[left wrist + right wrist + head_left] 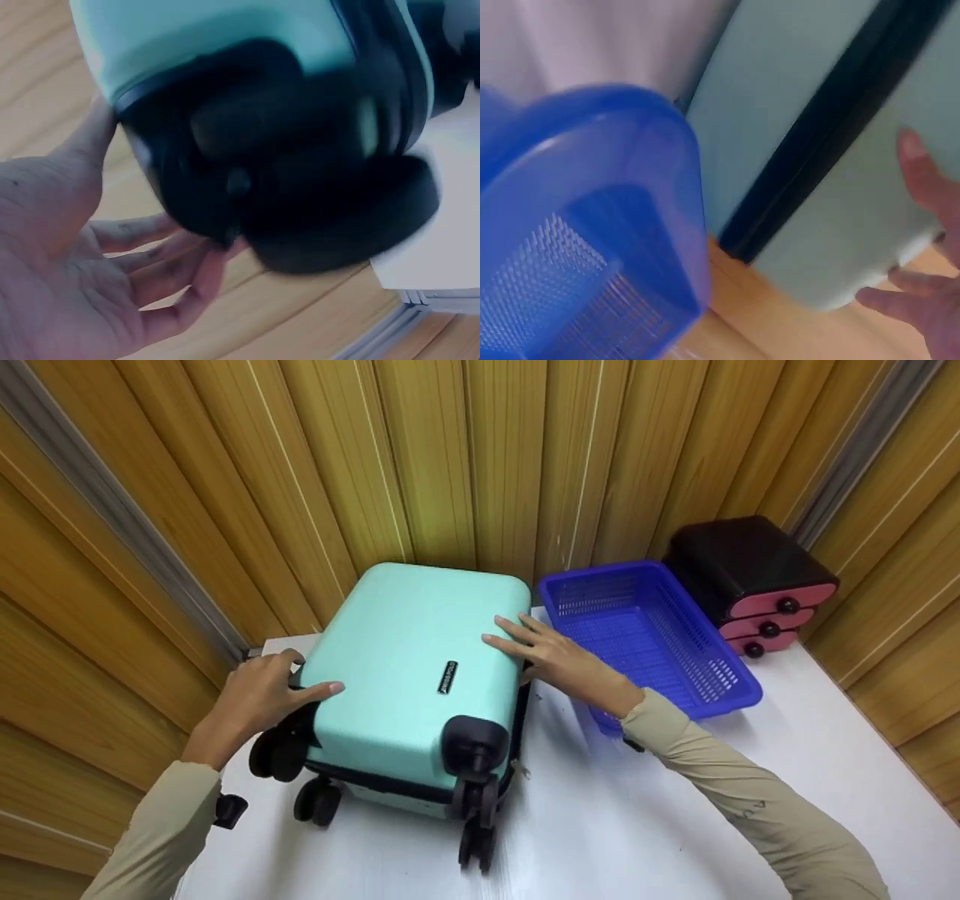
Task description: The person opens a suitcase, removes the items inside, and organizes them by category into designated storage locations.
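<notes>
A mint-green hard-shell suitcase (397, 622) lies on its side on the white table, its black wheels (476, 810) toward me. On its upper face is a small dark label (447, 677). My left hand (259, 690) grips the near left corner, thumb on the shell and fingers curled down by a wheel. The left wrist view shows that black wheel (345, 217) close up, fingertips partly hidden behind its housing. My right hand (555, 656) rests spread over the right edge with fingers fairly straight. A dark seam band (817, 135) runs along that side in the right wrist view.
A blue perforated plastic basket (705, 652) stands right of the suitcase, under my right forearm. Behind it is a black box with pink drawers (750, 562). Wood-look panel walls (480, 457) enclose the back and both sides of the white table (600, 832).
</notes>
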`<move>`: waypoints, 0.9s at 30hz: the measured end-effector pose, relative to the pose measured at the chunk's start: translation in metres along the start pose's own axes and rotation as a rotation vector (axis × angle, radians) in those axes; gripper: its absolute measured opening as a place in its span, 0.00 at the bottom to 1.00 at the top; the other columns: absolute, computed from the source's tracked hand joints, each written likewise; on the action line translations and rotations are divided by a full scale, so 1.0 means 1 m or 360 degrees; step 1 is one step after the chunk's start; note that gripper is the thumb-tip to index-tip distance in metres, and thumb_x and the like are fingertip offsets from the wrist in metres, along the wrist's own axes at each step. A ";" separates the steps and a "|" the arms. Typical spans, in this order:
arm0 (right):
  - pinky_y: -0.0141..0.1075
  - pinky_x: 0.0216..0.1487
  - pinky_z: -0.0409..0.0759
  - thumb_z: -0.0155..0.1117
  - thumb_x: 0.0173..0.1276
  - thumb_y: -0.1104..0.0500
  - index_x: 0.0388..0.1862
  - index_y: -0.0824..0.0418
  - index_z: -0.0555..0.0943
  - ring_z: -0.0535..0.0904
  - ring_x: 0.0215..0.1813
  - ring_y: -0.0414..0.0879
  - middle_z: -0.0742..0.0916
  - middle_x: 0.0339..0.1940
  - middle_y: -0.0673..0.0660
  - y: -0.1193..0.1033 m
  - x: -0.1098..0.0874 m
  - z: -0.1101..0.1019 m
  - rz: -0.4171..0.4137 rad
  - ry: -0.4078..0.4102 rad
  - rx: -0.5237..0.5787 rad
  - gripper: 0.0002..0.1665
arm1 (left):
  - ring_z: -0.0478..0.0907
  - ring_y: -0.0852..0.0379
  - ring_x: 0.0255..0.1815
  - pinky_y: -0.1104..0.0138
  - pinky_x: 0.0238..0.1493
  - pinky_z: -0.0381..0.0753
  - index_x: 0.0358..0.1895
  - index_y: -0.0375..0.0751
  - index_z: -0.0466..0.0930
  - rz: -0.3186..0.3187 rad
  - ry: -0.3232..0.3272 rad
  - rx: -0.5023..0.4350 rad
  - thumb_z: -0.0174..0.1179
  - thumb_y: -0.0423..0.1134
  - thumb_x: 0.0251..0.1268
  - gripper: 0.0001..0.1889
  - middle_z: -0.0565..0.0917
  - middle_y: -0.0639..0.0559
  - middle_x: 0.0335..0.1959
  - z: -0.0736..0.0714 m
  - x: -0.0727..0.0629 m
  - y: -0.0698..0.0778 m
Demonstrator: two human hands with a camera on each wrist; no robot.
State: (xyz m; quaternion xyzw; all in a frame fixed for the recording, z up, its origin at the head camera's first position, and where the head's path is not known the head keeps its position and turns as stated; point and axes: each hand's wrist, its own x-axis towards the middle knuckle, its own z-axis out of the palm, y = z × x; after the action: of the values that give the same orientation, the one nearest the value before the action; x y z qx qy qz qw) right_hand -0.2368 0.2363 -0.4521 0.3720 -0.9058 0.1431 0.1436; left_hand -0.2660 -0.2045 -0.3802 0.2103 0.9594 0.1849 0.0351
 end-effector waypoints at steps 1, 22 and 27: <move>0.60 0.73 0.72 0.76 0.63 0.70 0.85 0.52 0.63 0.59 0.81 0.73 0.65 0.84 0.64 0.000 -0.002 -0.003 0.0040 -0.0028 0.0059 0.54 | 0.83 0.37 0.48 0.39 0.52 0.83 0.68 0.20 0.71 0.0006 -0.0045 -0.0059 0.67 0.66 0.66 0.49 0.83 0.25 0.54 0.001 -0.002 0.002; 0.51 0.63 0.84 0.84 0.54 0.68 0.83 0.47 0.63 0.56 0.83 0.70 0.65 0.81 0.63 -0.096 -0.032 0.019 -0.0190 0.0130 0.0105 0.62 | 0.73 0.34 0.65 0.39 0.63 0.76 0.86 0.38 0.44 -0.0086 -0.0220 -0.0726 0.68 0.55 0.69 0.53 0.65 0.25 0.74 0.017 -0.013 -0.019; 0.42 0.54 0.88 0.79 0.59 0.72 0.84 0.46 0.64 0.56 0.84 0.68 0.64 0.81 0.65 -0.067 -0.030 0.009 -0.0155 0.0055 0.0325 0.58 | 0.75 0.35 0.64 0.37 0.64 0.77 0.85 0.37 0.46 -0.0151 -0.0159 -0.0660 0.68 0.59 0.68 0.54 0.67 0.25 0.74 0.026 -0.013 -0.012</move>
State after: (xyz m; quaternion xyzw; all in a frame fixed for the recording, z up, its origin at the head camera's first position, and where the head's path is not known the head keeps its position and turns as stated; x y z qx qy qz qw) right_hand -0.1697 0.2064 -0.4612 0.4257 -0.8648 0.2340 0.1274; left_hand -0.2553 -0.2114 -0.4086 0.1621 0.9067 0.3658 0.1336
